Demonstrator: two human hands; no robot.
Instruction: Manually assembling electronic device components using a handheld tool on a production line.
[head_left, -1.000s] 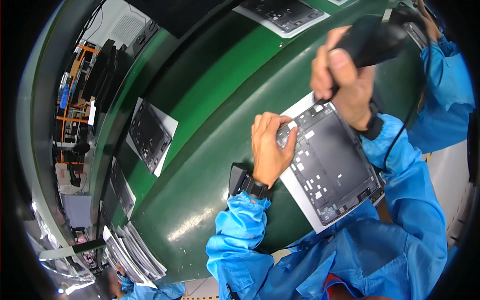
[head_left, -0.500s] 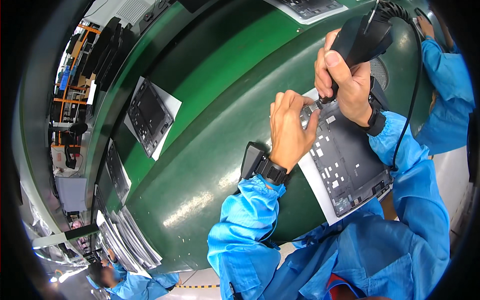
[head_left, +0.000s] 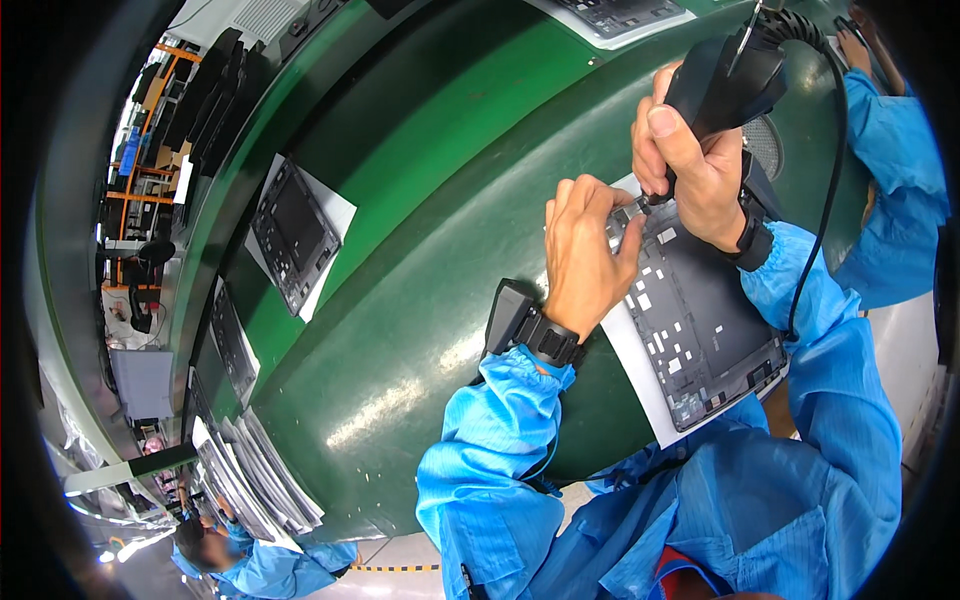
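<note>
My right hand [head_left: 695,165] is wrapped round a black electric screwdriver [head_left: 728,85] with a coiled cord at its top. The driver's lower end meets the upper edge of a black tablet housing [head_left: 705,310], which lies tilted on a white sheet [head_left: 640,385] in front of me. White pads and small cut-outs dot the housing's left side. At its upper left corner my left hand [head_left: 583,255] is curled, thumb and fingers closed around a small spot beside the driver tip. What they pinch there is mostly hidden.
Further housings on white sheets lie on the green belt: one [head_left: 297,238] at left, another [head_left: 233,340] beyond it, one [head_left: 620,15] at the top. A sheet stack [head_left: 260,475] stands lower left. A black cord [head_left: 835,190] hangs past my right arm. A co-worker's blue sleeve [head_left: 895,190] is at right.
The housing on the belt at left has shifted slightly further left. Both my hands stay at the upper edge of the near housing, with only a tiny shift to the right.
</note>
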